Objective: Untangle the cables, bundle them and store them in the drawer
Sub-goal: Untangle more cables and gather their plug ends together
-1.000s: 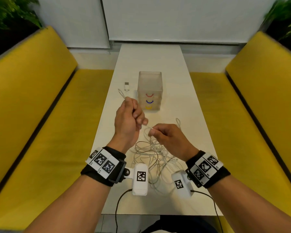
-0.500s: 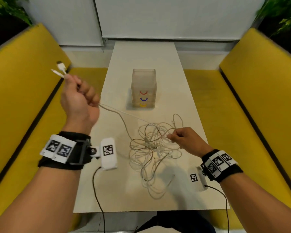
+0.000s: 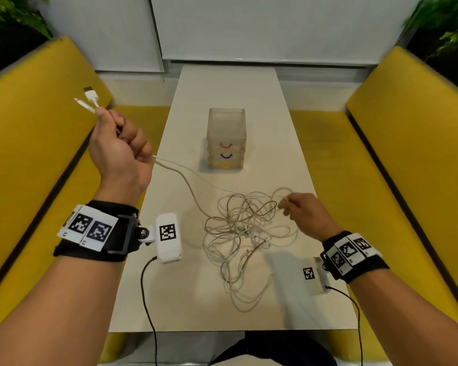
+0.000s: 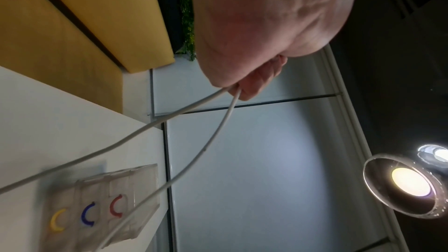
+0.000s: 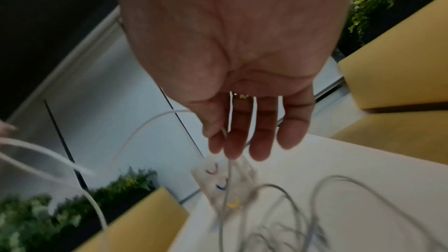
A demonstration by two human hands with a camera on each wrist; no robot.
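A tangle of white cables (image 3: pixel 243 228) lies on the white table (image 3: pixel 222 85). My left hand (image 3: pixel 122 149) is raised over the left table edge and grips a doubled cable in its fist. Two connector ends (image 3: pixel 89 97) stick out above the fist. Two strands (image 4: pixel 194 141) run from the fist down to the tangle. My right hand (image 3: pixel 299 210) is at the tangle's right edge with its fingers (image 5: pixel 247 137) nearly straight and one strand lying against them. The clear drawer unit (image 3: pixel 226 138), with red, blue and yellow handles, stands behind the tangle, all drawers closed.
Yellow benches (image 3: pixel 37 154) run along both sides of the narrow table, the right one (image 3: pixel 421 154) close to my right arm. White wall panels stand at the far end. A lit lamp (image 4: pixel 407 185) shows in the left wrist view.
My left hand has pulled the cable ends up and to the left, drawing two strands out of the tangle. My right hand moved right and its pinch has loosened to straight fingers.
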